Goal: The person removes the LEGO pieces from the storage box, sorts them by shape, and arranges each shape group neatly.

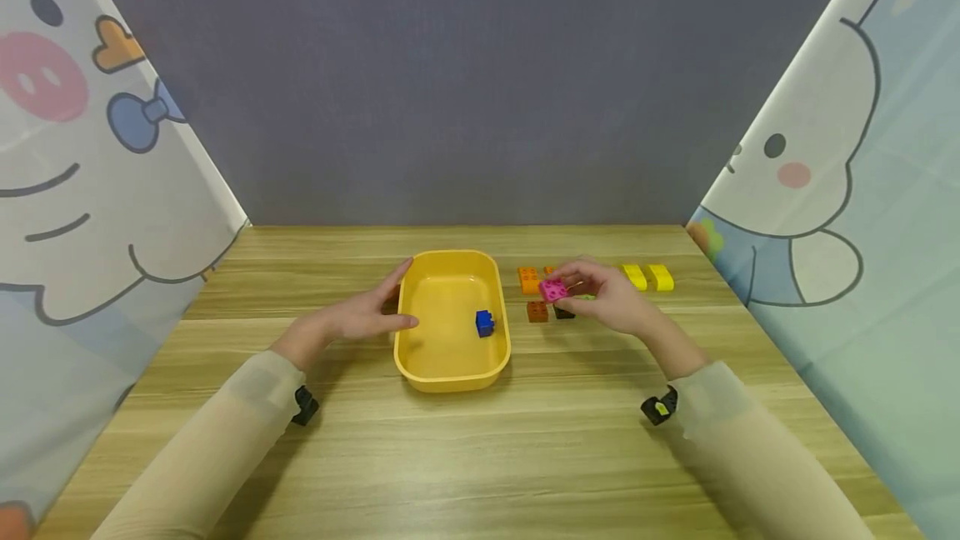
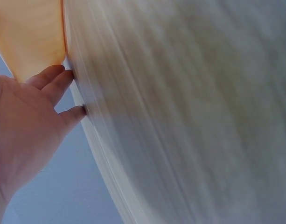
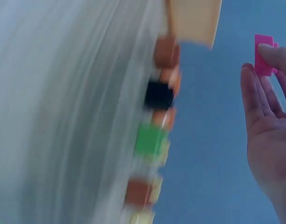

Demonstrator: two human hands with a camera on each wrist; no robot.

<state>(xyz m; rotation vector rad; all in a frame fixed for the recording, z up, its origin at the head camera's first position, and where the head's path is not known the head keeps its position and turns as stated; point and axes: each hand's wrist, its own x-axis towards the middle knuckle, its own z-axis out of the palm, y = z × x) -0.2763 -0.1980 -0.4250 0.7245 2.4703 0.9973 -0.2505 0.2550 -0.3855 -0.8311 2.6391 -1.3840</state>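
A pink toy building brick [image 1: 553, 290] is pinched between the thumb and fingers of my right hand [image 1: 609, 297], held above the row of bricks. The right wrist view also shows the pink brick [image 3: 263, 55] up off the table, with the thumb across it. My left hand [image 1: 360, 313] rests along the left side of a yellow tray [image 1: 452, 382], its fingers fairly straight and spread against the wall. Inside the tray, toward the right, lies a blue brick [image 1: 484, 323]. In the left wrist view the left hand [image 2: 31, 121] touches the tray's side [image 2: 33, 37].
Right of the tray stand an orange brick [image 1: 528, 280], a brown brick [image 1: 537, 312] and a black brick [image 1: 564, 313]. A green brick [image 3: 149, 140] is partly hidden by my hand in the head view. Yellow bricks [image 1: 660, 277] stand farther right. A grey panel [image 1: 465, 90] closes the back.
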